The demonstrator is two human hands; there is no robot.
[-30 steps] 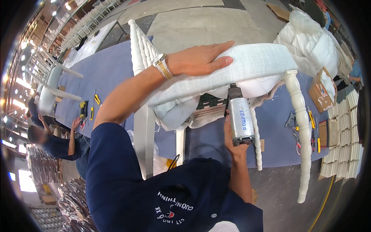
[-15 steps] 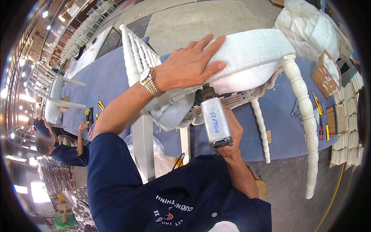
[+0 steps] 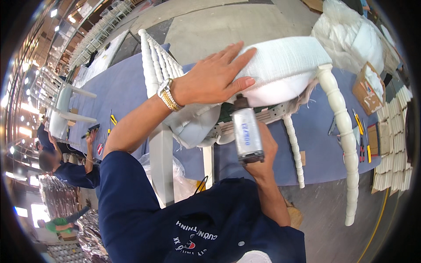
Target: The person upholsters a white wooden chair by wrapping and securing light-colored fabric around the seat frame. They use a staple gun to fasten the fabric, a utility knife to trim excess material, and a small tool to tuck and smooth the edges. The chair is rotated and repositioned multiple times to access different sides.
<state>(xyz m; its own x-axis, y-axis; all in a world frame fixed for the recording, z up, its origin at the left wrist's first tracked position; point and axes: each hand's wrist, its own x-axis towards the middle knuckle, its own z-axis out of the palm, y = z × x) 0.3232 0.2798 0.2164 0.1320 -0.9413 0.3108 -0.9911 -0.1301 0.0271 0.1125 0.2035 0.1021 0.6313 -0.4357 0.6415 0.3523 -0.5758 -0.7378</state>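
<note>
A white chair (image 3: 337, 94) with turned legs lies tipped over on the table, its seat (image 3: 285, 57) wrapped in pale woven fabric. Across that fabric rests my left hand (image 3: 215, 79), fingers spread and palm down, a watch on its wrist. My right hand (image 3: 266, 147) grips a silver pneumatic staple gun (image 3: 246, 133), its dark nose against or very near the fabric edge below my left hand. Most of the right fingers are hidden behind the gun. Under the seat, loose fabric (image 3: 197, 125) hangs beside white padding (image 3: 278, 93) and a slatted frame.
The chair stands on a blue-covered table (image 3: 311, 144). Screwdrivers and pliers lie at the right, near a cardboard box (image 3: 369, 90). Stacked white strips (image 3: 391, 144) rise beyond. At far left a co-worker (image 3: 72, 168) sits by another white chair (image 3: 61, 111).
The staple gun has tilted and shifted slightly, now blurred. My left hand stays almost in place on the fabric. The co-worker at left has lifted a dark tool off the table.
</note>
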